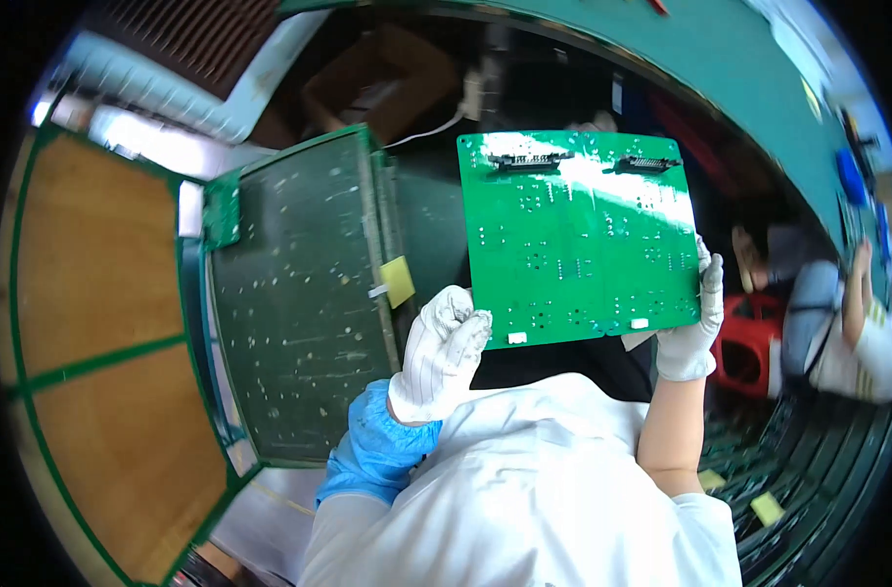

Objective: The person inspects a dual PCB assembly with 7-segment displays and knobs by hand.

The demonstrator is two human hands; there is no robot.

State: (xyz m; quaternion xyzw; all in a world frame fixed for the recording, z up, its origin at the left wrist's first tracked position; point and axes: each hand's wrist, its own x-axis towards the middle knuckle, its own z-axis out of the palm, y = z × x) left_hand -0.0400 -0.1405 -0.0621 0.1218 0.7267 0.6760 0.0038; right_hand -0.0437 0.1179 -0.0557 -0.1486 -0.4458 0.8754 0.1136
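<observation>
Between my two gloved hands a large green circuit board (pixel 578 240) is held up in front of my chest. Two black connectors sit along its far edge, and two small white connectors along its near edge. My left hand (pixel 444 347), in a white glove with a blue sleeve cover above it, pinches the near left corner. On the right edge, near the lower corner, my right hand (pixel 698 318) grips with its fingers partly behind the board. Light glares off the board's upper right part.
To the left stands a dark green board rack (pixel 299 313) with a yellow note (pixel 398 282) on its edge. A smaller green circuit board (pixel 223 210) is at its far left corner. A red stool (pixel 749 347) and a seated person (pixel 847 342) are at right, below a green bench (pixel 739 88).
</observation>
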